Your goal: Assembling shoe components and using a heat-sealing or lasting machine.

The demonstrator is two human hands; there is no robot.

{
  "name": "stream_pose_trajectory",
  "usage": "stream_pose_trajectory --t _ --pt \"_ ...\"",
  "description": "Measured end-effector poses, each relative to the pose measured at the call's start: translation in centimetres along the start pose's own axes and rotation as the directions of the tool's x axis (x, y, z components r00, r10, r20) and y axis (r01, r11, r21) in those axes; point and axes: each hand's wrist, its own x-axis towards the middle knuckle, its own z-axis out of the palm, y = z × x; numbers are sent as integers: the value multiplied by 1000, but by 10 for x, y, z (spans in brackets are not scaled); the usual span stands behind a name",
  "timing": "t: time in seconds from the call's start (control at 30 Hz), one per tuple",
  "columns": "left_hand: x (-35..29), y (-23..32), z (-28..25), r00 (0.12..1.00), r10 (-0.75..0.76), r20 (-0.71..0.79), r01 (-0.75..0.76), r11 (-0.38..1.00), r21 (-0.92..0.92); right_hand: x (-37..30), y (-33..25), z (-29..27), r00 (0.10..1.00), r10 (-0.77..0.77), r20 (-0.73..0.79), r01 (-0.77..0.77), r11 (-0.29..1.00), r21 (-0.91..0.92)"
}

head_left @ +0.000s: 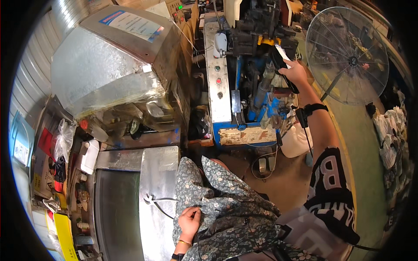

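My right hand reaches far forward to the machine, fingers closed on a long black piece with a white strip along its upper end. The kind of piece cannot be made out. My left hand rests on the floral apron over my lap, its fingers curled in; what they hold, if anything, is hidden. Beside it on the bare metal plate lies a pair of pincers with dark handles.
A control panel with buttons stands left of the machine. A caged fan is at the right, near piled pale bundles. Below the machine are a white jug and a foot pedal. A metal hood fills the left.
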Motion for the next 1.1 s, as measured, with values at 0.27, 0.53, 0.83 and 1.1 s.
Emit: stream_pose_trajectory --t 0.27,0.53,0.83,1.1 --pt "7 3 10 995 -98 -22 99 994 54 -8 19 15 993 71 -92 -44 961 273" --pt "10 13 19 994 -87 -72 94 991 97 0 -17 -23 993 -3 121 -4 998 57" --pt "12 15 22 996 3 -91 14 982 188 1 -20 -5 989 -78 124 94 988 -126" --pt "6 3 22 996 -34 -88 47 987 156 -59 -32 38 990 -123 -64 93 933 -348"
